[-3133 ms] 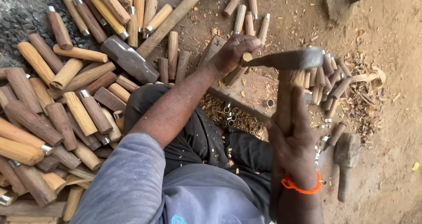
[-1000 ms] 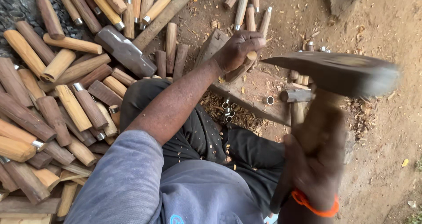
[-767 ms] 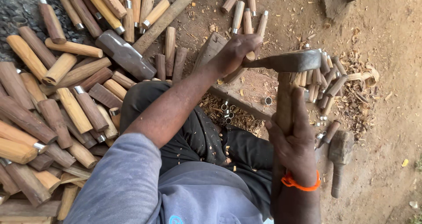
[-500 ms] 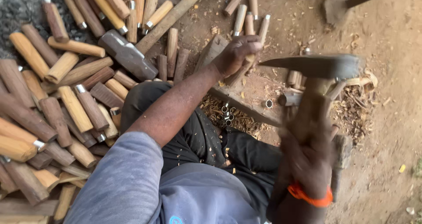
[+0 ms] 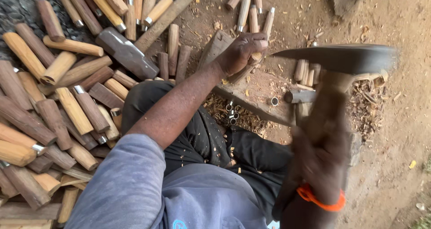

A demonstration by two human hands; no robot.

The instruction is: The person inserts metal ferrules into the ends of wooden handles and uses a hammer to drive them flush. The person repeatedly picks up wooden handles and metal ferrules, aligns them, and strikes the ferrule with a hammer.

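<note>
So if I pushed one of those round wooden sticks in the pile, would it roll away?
Probably a little. The wooden handles look round and smooth, so one alone might roll. They lie packed against each other, which would likely stop it. They look solid and stiff, not bendy.

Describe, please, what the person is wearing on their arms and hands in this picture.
Both hands are bare, with no gloves. The left arm comes out of a short blue-grey sleeve, bare from above the elbow to the left hand. The motion-blurred right hand has a thin orange band round the wrist.
</note>
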